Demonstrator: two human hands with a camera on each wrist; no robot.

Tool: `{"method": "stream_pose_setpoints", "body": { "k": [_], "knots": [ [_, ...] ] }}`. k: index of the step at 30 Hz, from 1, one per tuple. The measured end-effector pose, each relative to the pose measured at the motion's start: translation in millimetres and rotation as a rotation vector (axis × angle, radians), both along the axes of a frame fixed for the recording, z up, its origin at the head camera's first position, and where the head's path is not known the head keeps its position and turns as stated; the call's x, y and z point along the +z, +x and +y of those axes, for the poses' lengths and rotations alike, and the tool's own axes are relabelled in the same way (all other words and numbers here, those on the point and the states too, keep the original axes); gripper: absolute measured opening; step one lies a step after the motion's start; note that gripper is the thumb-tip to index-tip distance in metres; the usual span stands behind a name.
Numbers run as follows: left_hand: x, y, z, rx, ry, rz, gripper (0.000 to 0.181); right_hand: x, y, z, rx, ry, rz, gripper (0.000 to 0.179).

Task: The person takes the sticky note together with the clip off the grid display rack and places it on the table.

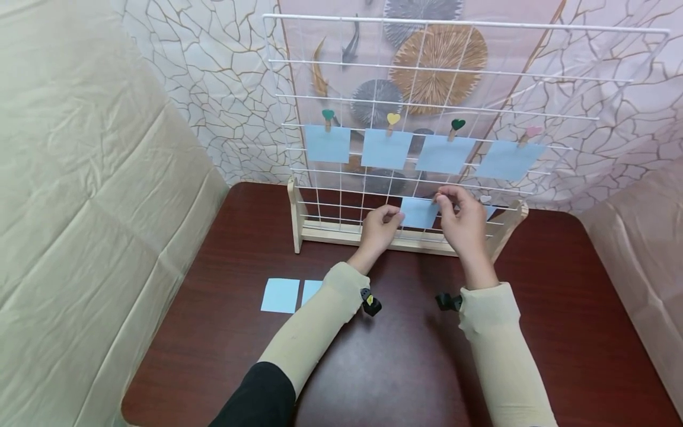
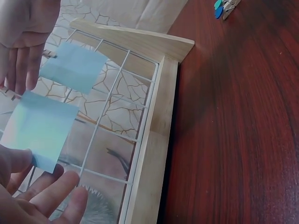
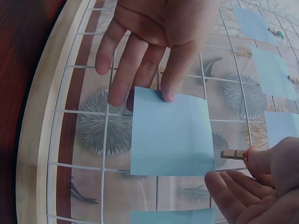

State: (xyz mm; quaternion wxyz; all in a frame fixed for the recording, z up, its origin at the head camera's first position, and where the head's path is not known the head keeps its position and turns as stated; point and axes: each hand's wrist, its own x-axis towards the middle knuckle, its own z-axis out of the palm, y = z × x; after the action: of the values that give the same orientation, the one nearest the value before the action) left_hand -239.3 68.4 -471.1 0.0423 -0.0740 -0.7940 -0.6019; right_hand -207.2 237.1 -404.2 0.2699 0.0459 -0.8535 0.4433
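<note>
At its left corner, a square light-blue paper (image 1: 418, 212) is pinched between the thumb and fingers of my left hand (image 1: 380, 232), against the lower wires of a white wire grid (image 1: 341, 205). My right hand (image 1: 464, 222) pinches a small wooden clothespin (image 3: 233, 154) between thumb and index finger. In the right wrist view the clothespin's tip points at the paper's edge, close beside it. Another blue paper (image 2: 74, 67) hangs on the grid to the right, partly behind my right hand in the head view.
Higher on the grid hangs a row of several blue papers (image 1: 386, 149) under heart-topped clips (image 1: 393, 119). Two blue papers (image 1: 280, 295) lie on the dark red table (image 1: 213, 350), one partly behind my left sleeve. Loose clips (image 2: 227, 7) lie on the table. A wooden base (image 1: 341, 235) supports the grid.
</note>
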Motion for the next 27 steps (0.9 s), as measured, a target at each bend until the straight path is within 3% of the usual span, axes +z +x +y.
{"method": "stream_pose_setpoints", "body": {
  "k": [13,19,27],
  "knots": [
    [1.4,6.9,-13.3,-0.059,0.000,-0.012,0.022,-3.7,8.1,0,0.013,-0.034,0.007,0.020],
    [4.7,11.1,-20.7,-0.065,0.012,-0.016,0.023,-8.3,11.8,4,0.037,-0.108,0.051,0.018],
    [9.9,11.9,-29.2,-0.067,-0.001,-0.001,0.023,-12.6,14.8,11,0.063,-0.100,0.066,0.017]
  ]
}}
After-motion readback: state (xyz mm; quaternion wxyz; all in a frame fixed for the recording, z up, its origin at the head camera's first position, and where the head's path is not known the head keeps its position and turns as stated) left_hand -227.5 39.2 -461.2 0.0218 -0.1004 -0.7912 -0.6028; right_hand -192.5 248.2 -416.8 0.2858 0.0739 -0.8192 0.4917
